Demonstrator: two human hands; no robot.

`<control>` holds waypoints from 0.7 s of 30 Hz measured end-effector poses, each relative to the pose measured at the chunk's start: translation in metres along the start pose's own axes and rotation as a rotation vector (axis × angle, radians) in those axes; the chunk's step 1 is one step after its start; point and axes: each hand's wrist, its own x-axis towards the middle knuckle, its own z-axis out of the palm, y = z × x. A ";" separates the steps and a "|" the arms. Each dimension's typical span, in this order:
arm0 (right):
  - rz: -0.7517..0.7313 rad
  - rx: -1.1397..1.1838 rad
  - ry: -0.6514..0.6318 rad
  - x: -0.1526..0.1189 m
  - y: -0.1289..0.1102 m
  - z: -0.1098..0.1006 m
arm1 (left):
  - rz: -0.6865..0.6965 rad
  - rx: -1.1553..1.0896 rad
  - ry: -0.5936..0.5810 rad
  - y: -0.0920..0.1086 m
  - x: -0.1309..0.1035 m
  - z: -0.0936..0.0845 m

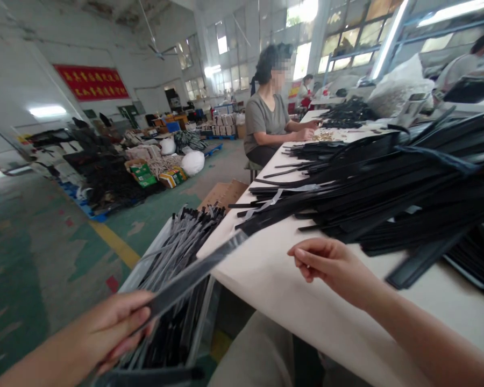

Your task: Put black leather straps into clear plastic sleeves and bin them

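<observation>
My left hand [119, 328], at the lower left, is closed round a dark flat strip [189, 279] with a clear, shiny covering at its far end. The strip slants up to the right, over a bin of strips [177, 252] and the table corner. Above the white table [262, 269] is my right hand [320, 260], its fingers curled together at the tips; whether anything small is between them cannot be made out. Beyond it lies a big heap of black strips [379, 188], partly tied with a dark band.
A seated person [268, 118] works at the table's far left edge. A cardboard box [226, 193] stands beside the table, behind the bin. Piled goods [108, 172] sit on pallets at left. A bulging clear bag [403, 88] is at the back right.
</observation>
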 end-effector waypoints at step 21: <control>-0.493 -0.863 0.313 0.029 0.001 -0.053 | 1.005 0.865 0.363 0.142 0.214 0.100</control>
